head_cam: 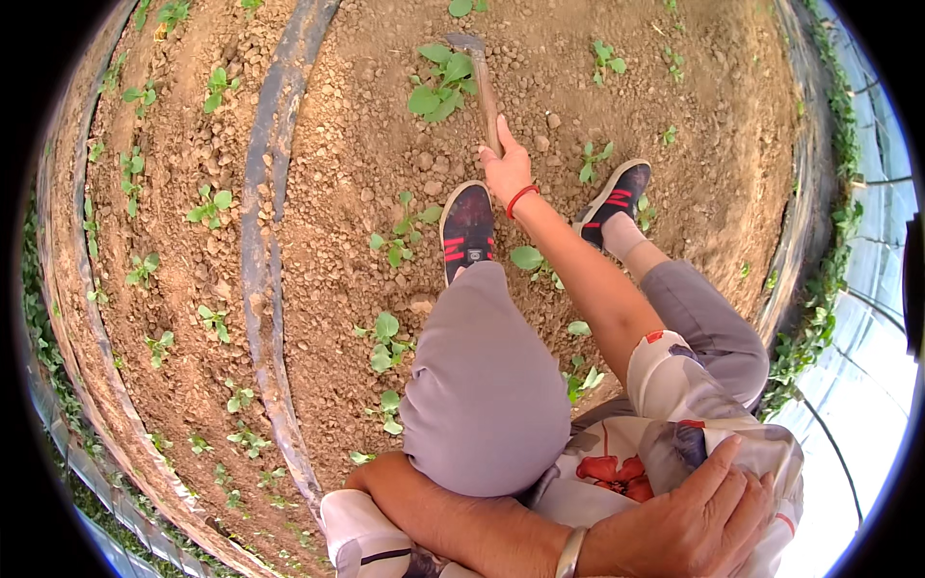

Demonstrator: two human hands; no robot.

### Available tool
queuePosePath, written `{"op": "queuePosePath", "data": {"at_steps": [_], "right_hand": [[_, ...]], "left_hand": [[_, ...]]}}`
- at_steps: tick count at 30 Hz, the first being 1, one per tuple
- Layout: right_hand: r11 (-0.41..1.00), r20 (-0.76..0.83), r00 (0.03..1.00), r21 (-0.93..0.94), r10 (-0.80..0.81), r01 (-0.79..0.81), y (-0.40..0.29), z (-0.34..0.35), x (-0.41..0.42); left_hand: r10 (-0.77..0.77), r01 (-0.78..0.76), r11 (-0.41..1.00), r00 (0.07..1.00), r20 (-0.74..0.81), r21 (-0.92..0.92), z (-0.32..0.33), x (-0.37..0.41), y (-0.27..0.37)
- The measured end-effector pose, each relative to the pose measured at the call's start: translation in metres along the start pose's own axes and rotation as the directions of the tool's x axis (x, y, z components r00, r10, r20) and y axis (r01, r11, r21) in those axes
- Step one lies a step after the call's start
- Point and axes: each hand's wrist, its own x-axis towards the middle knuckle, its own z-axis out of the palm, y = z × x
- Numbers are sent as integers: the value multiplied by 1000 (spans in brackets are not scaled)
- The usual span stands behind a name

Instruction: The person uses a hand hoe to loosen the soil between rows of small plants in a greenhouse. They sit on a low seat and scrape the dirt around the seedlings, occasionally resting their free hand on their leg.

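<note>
My right hand [507, 170], with a red cord at the wrist, is closed around the wooden handle of a short hoe [487, 101]. The hoe's metal blade [466, 43] lies by the soil, just above and beside a large leafy seedling [439, 90]. Across my lap reaches my left arm, a silver bangle on its wrist. My left hand [683, 509] is against the floral shirt [614, 462], its fingers partly bent; whether it grips the cloth cannot be told. My knee [484, 383] is bent between the arms.
Small green seedlings [386, 336] grow in rows in the clumpy brown soil. A dark plastic strip [264, 180], partly soil-covered, runs along the left. My shoes [468, 224] stand among the plants. At the far right are leafy vines [842, 217] and translucent sheeting [885, 246].
</note>
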Motion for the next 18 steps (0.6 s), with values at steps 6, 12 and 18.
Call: {"op": "queuePosePath", "data": {"at_steps": [6,12,18], "right_hand": [[980,-104,975,-40,-196,193,-45,-4,32],[970,54,997,-236,-52,63,-53,30,20],[991,157,984,-92,-86,101,-14,23,-67]], "left_hand": [[-15,15,1000,1000,6,23,-2,2,2],[-12,12,1000,1000,-14,12,1,0,-4],[-12,13,999,998,-63,29,4,1,-2]]}}
